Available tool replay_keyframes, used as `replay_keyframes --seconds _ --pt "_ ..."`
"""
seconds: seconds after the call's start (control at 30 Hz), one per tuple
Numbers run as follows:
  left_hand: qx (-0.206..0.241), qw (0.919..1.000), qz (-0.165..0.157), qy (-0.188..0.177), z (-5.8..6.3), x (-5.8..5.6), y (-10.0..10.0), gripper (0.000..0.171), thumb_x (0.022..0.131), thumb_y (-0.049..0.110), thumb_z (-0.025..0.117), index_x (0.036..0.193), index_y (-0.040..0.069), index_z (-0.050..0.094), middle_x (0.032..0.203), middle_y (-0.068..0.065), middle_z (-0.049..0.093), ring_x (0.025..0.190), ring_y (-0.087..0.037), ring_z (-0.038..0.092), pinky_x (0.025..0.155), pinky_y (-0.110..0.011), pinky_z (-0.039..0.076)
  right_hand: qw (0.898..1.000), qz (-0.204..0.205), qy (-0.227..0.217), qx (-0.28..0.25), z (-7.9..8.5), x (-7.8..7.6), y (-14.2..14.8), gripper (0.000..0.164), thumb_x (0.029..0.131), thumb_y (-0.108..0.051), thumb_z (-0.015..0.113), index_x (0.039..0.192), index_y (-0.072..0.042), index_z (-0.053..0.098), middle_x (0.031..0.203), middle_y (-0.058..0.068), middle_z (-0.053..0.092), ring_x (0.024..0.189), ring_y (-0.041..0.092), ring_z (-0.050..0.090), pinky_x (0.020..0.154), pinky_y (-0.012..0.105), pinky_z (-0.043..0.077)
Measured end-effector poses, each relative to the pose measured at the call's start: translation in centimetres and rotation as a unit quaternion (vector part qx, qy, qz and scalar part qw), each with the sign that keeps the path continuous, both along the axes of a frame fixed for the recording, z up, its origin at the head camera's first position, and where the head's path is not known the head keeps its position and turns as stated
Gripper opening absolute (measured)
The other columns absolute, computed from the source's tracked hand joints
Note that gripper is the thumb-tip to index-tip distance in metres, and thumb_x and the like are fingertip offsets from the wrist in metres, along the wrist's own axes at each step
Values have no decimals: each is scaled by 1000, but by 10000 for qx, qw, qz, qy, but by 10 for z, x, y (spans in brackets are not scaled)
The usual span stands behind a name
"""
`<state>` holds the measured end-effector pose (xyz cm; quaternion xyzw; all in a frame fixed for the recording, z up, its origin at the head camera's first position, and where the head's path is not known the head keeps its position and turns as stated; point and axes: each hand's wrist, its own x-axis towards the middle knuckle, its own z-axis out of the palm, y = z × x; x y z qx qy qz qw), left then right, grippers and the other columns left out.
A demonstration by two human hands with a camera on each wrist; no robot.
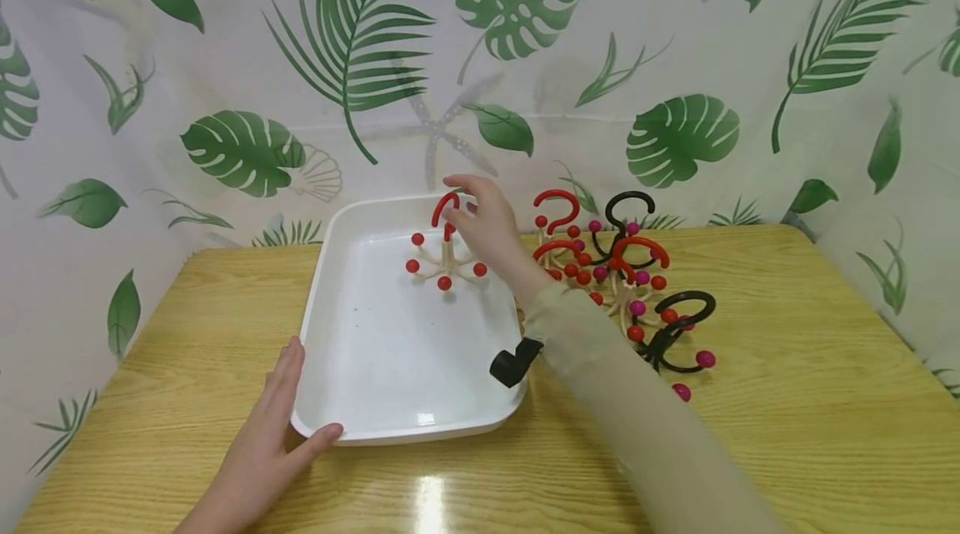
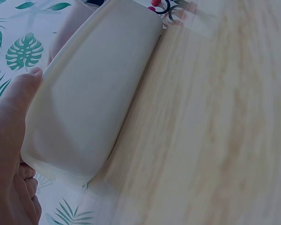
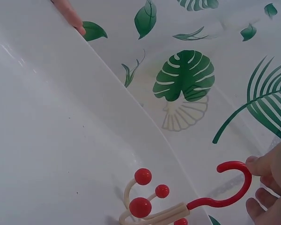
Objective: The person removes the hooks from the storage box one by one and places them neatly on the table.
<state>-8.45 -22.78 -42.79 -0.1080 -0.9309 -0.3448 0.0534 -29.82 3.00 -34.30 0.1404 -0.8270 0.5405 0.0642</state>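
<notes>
In the head view, a multi-arm hook hanger (image 1: 446,255) with a red hook and beige arms tipped with red balls stands in the white tray (image 1: 375,351), towards its far side. My right hand (image 1: 487,222) is at the red hook. In the right wrist view, one fingertip touches the hook (image 3: 246,183), while the other fingers sit loosely beside it with a gap. My left hand (image 1: 262,430) rests at the tray's near left corner. Its straight fingers lie along the left side and its thumb is on the front rim.
Several more hangers, some with red hooks (image 1: 637,247) and some black (image 1: 667,342), crowd together right of the tray on the wooden table (image 1: 810,401). A leaf-patterned cloth (image 1: 585,67) hangs behind the table. A black device (image 1: 513,363) sits at my right wrist.
</notes>
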Motion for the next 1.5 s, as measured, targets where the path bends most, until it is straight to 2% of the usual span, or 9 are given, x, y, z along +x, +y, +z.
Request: replay_keyframes --seconds 0.1,0.27,0.43,0.73,0.9,1.13,1.27,1.5 --pt "-21 10000 10 28 0 0 0 96 90 36 66 154 17 -3 160 -3 -3 144 -31 1 113 -58 9 9999 -22 -88 76 -1 -4 -2 43 92 -6 63 133 -10 54 136 6 48 128 26 42 104 36 40" --pt "-46 10000 22 42 0 0 0 96 90 36 66 154 17 -3 160 -3 -2 145 -30 2 114 -55 7 9986 28 -423 322 -2 -9 -2 46 93 -7 61 137 -14 52 142 3 45 132 23 39 102 32 42" --pt "-51 10000 19 65 0 0 0 96 90 35 67 154 17 -2 160 -3 -2 144 -31 2 114 -54 7 9971 47 -643 402 -2 -11 -3 41 94 -7 60 134 -14 55 138 4 49 128 22 43 99 30 45" --pt "-51 10000 22 71 0 0 0 96 90 36 66 154 17 -3 160 -4 -3 144 -33 3 114 -56 8 9969 -9 -535 580 -1 -10 -3 27 94 -11 62 121 -13 64 116 4 59 105 20 55 83 25 53" --pt "-65 9999 17 83 0 0 0 96 90 36 66 154 17 -2 160 -4 -2 144 -32 3 114 -55 8 9963 110 -296 797 -4 -7 1 19 92 -11 64 111 -12 67 110 3 60 97 19 56 74 24 55" --pt "-58 10000 30 13 1 0 1 96 90 37 66 154 17 -3 160 -3 -2 145 -30 2 114 -54 8 9937 460 -101 1022 2 5 6 19 90 -12 66 109 -12 68 106 1 60 93 18 56 67 25 54" --pt "-59 10000 40 -18 1 0 1 96 90 38 66 154 17 -3 160 -3 -3 145 -29 2 114 -54 8 9936 503 98 1005 10 14 9 20 89 -14 68 109 -12 68 103 0 61 89 17 56 65 24 54" --pt "-49 9999 9 114 0 0 0 96 89 37 67 154 17 -1 160 -4 0 145 -28 3 117 -45 4 9922 631 540 931 32 41 19 21 88 -16 70 108 -12 70 99 -1 64 87 15 58 65 25 55"
